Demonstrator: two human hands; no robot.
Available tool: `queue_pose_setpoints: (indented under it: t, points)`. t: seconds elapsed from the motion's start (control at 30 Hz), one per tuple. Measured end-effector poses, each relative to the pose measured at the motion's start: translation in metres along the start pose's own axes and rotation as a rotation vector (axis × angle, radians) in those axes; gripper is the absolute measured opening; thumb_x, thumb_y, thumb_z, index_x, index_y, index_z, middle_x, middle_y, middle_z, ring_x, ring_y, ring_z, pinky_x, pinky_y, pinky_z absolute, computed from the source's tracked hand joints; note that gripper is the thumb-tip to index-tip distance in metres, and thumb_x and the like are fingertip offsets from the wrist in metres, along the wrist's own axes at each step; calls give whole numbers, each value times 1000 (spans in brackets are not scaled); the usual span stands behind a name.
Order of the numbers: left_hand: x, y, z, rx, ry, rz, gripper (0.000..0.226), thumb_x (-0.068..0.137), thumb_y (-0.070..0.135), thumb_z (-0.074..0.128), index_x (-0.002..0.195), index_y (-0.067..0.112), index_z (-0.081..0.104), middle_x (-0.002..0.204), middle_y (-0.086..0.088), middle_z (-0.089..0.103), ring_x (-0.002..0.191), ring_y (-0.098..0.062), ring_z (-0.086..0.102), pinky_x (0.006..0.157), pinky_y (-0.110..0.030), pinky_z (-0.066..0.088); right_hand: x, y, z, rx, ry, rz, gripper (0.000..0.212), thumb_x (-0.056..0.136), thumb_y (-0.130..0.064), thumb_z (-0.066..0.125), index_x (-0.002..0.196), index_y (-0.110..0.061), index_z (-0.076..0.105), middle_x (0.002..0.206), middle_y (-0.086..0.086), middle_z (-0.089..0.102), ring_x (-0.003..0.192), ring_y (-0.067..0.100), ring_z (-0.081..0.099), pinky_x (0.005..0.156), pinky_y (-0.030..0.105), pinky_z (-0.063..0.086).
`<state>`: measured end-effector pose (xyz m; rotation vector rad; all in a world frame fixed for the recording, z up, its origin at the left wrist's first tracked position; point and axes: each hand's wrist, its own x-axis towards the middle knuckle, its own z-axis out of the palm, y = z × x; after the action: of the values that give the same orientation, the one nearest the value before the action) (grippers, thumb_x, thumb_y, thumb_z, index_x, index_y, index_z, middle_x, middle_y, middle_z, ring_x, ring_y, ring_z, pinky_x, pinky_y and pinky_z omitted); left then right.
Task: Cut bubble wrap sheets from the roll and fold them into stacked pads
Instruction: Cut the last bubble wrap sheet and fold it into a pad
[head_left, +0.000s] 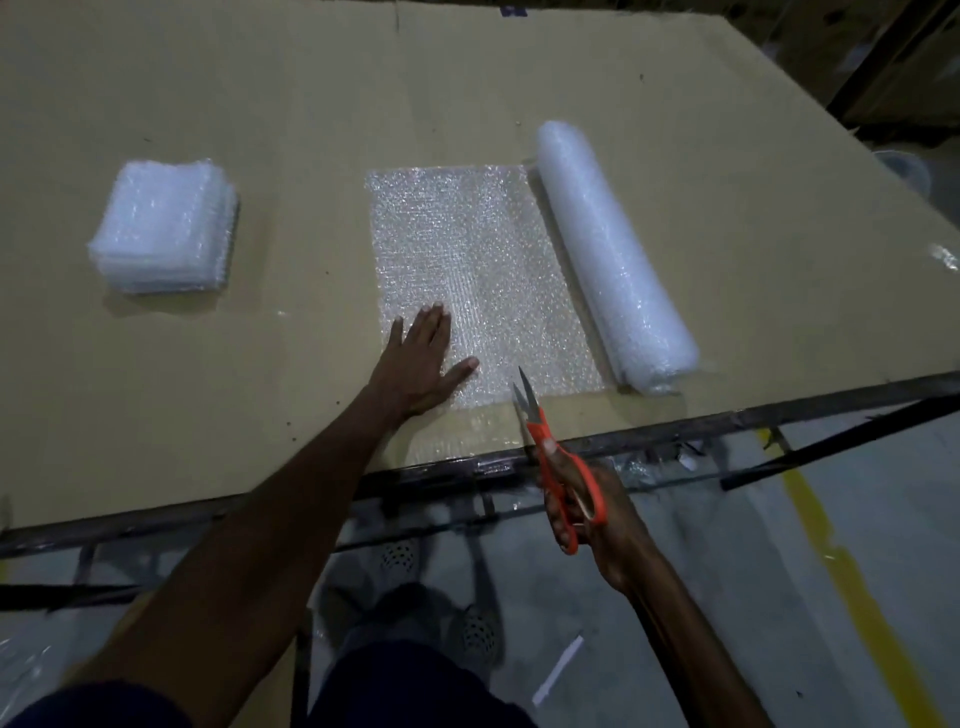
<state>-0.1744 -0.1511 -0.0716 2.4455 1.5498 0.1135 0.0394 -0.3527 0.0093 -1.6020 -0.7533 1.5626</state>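
A roll of bubble wrap (613, 254) lies on the cardboard-covered table (311, 114), with a stretch of unrolled sheet (478, 249) spread flat to its left. My left hand (423, 358) presses flat on the sheet's near left corner, fingers straight. My right hand (587, 514) grips orange-handled scissors (550, 447) at the table's near edge; the blades are parted and point at the sheet's near edge, close to the roll. A stack of folded bubble wrap pads (166, 228) sits at the left of the table.
The table's dark metal frame edge (779, 410) runs along the front. Below it is a grey floor with a yellow line (852, 587) and paper scraps (558, 670). My shoes show under the table edge.
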Motion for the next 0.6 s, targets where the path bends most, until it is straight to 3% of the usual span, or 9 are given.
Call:
queue_pose_setpoints:
  t: [0.23, 0.33, 0.43, 0.6]
  points:
    - [0, 6, -7, 19, 16, -28, 89, 98, 69, 15, 159, 4, 4, 167, -11, -2, 154, -22, -7, 122, -52, -8, -15, 14, -12, -33, 22, 51, 89, 64, -76, 79, 106, 2, 72, 61, 9, 53, 45, 18, 46, 45, 26, 39]
    - [0, 7, -7, -18, 21, -47, 86, 100, 65, 20, 159, 4, 6, 167, -11, -1, 154, -22, -6, 123, -49, -6, -15, 16, -12, -37, 6, 46, 84, 67, -74, 77, 114, -3, 73, 60, 7, 52, 46, 17, 45, 45, 26, 39]
    - [0, 3, -4, -26, 34, -34, 84, 101, 62, 23, 159, 3, 8, 167, -12, 1, 154, -23, -3, 124, -49, -1, -10, 13, -11, -32, 33, 62, 80, 74, -66, 76, 107, 7, 70, 60, 7, 51, 45, 17, 44, 45, 25, 37]
    - [1, 0, 0, -25, 43, -28, 85, 100, 65, 20, 158, 4, 10, 167, -13, 3, 154, -24, -1, 124, -48, 0, 0, 6, -6, -37, 43, 61, 71, 77, -60, 75, 101, 7, 70, 58, 5, 52, 44, 16, 42, 43, 25, 35]
